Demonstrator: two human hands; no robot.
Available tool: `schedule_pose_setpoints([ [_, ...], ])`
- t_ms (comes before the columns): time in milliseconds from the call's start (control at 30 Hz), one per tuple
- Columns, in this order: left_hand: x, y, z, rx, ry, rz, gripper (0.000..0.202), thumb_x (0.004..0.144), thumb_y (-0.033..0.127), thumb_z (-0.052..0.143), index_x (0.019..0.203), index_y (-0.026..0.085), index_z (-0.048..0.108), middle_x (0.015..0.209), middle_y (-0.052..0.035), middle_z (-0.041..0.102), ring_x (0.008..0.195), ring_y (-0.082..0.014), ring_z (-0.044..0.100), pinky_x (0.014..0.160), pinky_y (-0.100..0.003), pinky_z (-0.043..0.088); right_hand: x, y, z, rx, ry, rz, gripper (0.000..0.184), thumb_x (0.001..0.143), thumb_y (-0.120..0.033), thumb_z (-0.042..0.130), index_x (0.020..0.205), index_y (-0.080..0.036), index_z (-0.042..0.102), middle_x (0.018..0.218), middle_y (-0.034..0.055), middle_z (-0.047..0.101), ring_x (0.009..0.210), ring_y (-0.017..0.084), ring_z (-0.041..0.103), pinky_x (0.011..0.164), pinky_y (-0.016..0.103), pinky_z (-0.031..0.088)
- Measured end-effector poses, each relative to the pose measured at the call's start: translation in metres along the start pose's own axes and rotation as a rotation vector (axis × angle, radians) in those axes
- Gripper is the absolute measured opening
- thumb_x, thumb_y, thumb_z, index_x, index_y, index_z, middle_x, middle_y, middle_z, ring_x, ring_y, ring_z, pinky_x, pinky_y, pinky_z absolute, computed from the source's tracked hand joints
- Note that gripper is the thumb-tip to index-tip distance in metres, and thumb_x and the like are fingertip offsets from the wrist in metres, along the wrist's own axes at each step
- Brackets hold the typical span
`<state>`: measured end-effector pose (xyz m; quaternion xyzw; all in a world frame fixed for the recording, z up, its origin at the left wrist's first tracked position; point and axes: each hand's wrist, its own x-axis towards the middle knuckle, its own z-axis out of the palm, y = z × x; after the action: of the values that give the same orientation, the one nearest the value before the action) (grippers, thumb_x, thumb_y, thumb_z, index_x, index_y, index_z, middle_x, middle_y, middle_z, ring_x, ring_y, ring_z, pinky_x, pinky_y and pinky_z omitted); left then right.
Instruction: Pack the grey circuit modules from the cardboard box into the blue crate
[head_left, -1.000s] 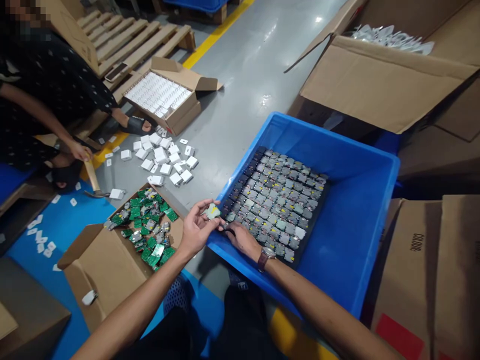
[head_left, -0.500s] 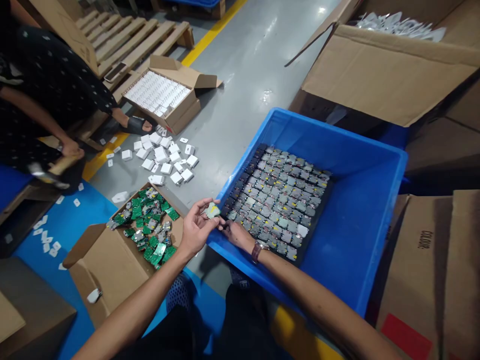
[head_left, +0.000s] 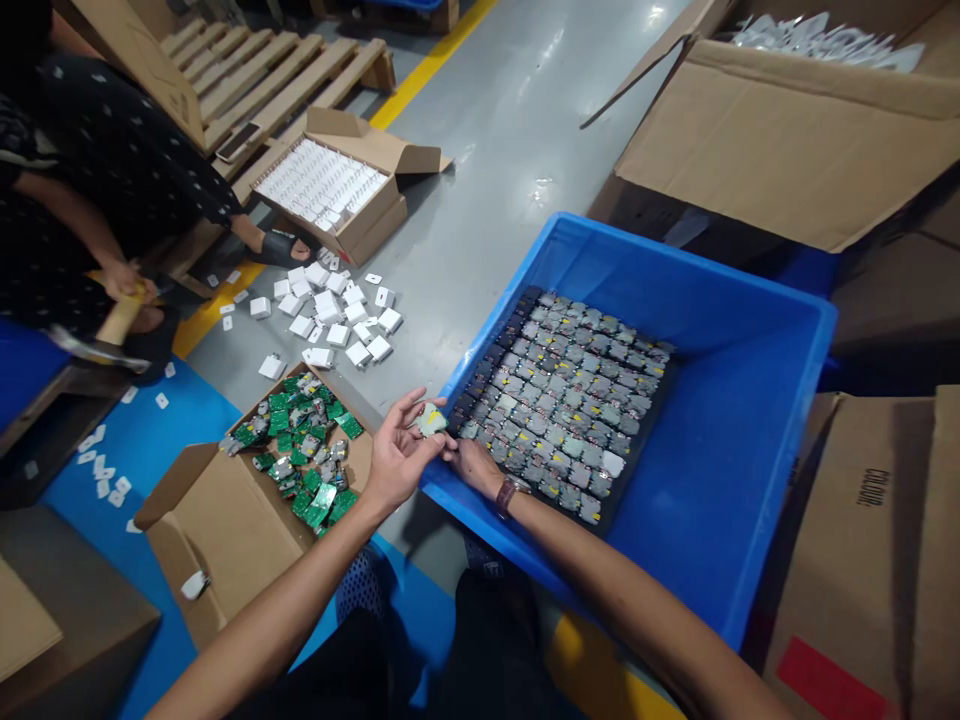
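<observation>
My left hand [head_left: 401, 455] pinches a small circuit board [head_left: 430, 421] with a grey pad and a yellow mark on top, just over the left rim of the blue bin [head_left: 720, 480]. Right beside it, my right hand [head_left: 478, 468] reaches across the bin's near corner, its fingers closed near the board's lower edge. What those fingertips hold, if anything, is hidden. Inside the bin, rows of similar grey-padded boards [head_left: 562, 395] stand packed in a dark tray. Left of my left hand, an open carton [head_left: 225, 510] holds a loose heap of green circuit boards [head_left: 307, 440].
White plastic cases [head_left: 328, 307] lie scattered on the floor beyond the carton. Behind them is a box of white pieces in rows [head_left: 322, 185]. A co-worker's hand [head_left: 124, 280] grips a tool at the left, by a wooden pallet [head_left: 277, 80]. Large cartons [head_left: 750, 140] stand at the right.
Both my hands stay close together at the bin's rim, the board still in my left. A white case near the carton has moved right on the floor. The co-worker's hands have shifted.
</observation>
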<state>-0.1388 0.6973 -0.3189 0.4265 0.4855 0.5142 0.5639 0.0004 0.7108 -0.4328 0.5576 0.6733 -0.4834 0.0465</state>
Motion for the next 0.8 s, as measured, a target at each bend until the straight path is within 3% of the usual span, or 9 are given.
schedule_pose_setpoints([
  [100, -0.001, -0.003, -0.002, 0.075, -0.046, -0.006, 0.074, 0.087, 0.039, 0.075, 0.149, 0.025, 0.036, 0.143, -0.0190, 0.055, 0.082, -0.0167, 0.071, 0.069, -0.031, 0.062, -0.010, 0.001, -0.013, 0.298, 0.047, -0.035, 0.038, 0.102, -0.041, 0.045, 0.085, -0.016, 0.068, 0.078, 0.0082, 0.070, 0.073, 0.017, 0.065, 0.063, 0.024, 0.044],
  [200, -0.003, -0.007, -0.003, 0.242, -0.176, 0.002, 0.075, 0.091, 0.030, 0.070, 0.155, 0.026, 0.031, 0.148, -0.0190, 0.052, 0.100, -0.0205, 0.070, 0.079, -0.031, 0.061, -0.029, -0.001, -0.036, 0.825, 0.061, -0.137, 0.057, 0.098, -0.064, 0.039, 0.090, -0.016, 0.068, 0.078, 0.0067, 0.069, 0.067, 0.015, 0.062, 0.060, 0.025, 0.048],
  [267, -0.004, -0.008, -0.003, 0.393, -0.286, 0.068, 0.075, 0.092, 0.023, 0.065, 0.158, 0.026, 0.029, 0.149, -0.0171, 0.052, 0.114, -0.0244, 0.067, 0.089, -0.035, 0.060, -0.043, -0.005, -0.050, 1.039, 0.029, -0.223, 0.059, 0.089, -0.072, 0.052, 0.097, -0.016, 0.068, 0.086, 0.0060, 0.070, 0.072, 0.016, 0.063, 0.064, 0.026, 0.052],
  [367, -0.004, -0.008, -0.004, 0.580, -0.411, 0.226, 0.078, 0.091, 0.022, 0.067, 0.159, 0.027, 0.029, 0.154, -0.0144, 0.048, 0.134, -0.0302, 0.055, 0.108, -0.046, 0.051, -0.059, -0.009, -0.059, 1.028, 0.036, -0.258, 0.049, 0.072, -0.060, 0.080, 0.094, -0.017, 0.070, 0.087, 0.0015, 0.069, 0.078, 0.014, 0.062, 0.071, 0.025, 0.052],
  [467, -0.006, -0.005, -0.006, 0.650, -0.422, 0.299, 0.079, 0.092, 0.029, 0.068, 0.160, 0.027, 0.027, 0.159, -0.0152, 0.039, 0.140, -0.0325, 0.048, 0.103, -0.044, 0.057, -0.061, -0.008, -0.051, 1.064, 0.077, -0.149, 0.044, 0.071, -0.057, 0.082, 0.085, -0.017, 0.069, 0.078, -0.0011, 0.066, 0.070, 0.012, 0.059, 0.066, 0.024, 0.051],
  [600, -0.014, 0.001, -0.010, 0.758, -0.358, 0.367, 0.060, 0.100, 0.026, 0.055, 0.156, 0.027, 0.034, 0.157, -0.0161, 0.043, 0.132, -0.0310, 0.056, 0.093, -0.042, 0.062, -0.049, 0.001, -0.032, 1.172, 0.032, -0.028, 0.047, 0.071, -0.059, 0.081, 0.083, -0.016, 0.069, 0.074, 0.0009, 0.066, 0.063, 0.012, 0.061, 0.058, 0.023, 0.052],
  [700, -0.016, 0.007, -0.016, 0.850, -0.315, 0.411, 0.051, 0.101, 0.023, 0.052, 0.151, 0.027, 0.043, 0.150, -0.0151, 0.052, 0.122, -0.0291, 0.064, 0.093, -0.041, 0.062, -0.038, 0.009, -0.019, 1.206, 0.040, 0.061, 0.043, 0.070, -0.052, 0.085, 0.081, -0.017, 0.065, 0.073, -0.0001, 0.065, 0.062, 0.012, 0.063, 0.055, 0.023, 0.053],
  [800, -0.013, 0.011, -0.022, 0.844, -0.205, 0.444, 0.049, 0.100, 0.022, 0.054, 0.148, 0.027, 0.046, 0.144, -0.0155, 0.056, 0.103, -0.0246, 0.072, 0.085, -0.038, 0.063, -0.028, 0.019, -0.005, 1.115, 0.052, 0.179, 0.032, 0.078, -0.042, 0.081, 0.076, -0.017, 0.061, 0.068, -0.0008, 0.063, 0.062, 0.013, 0.065, 0.052, 0.020, 0.050],
])
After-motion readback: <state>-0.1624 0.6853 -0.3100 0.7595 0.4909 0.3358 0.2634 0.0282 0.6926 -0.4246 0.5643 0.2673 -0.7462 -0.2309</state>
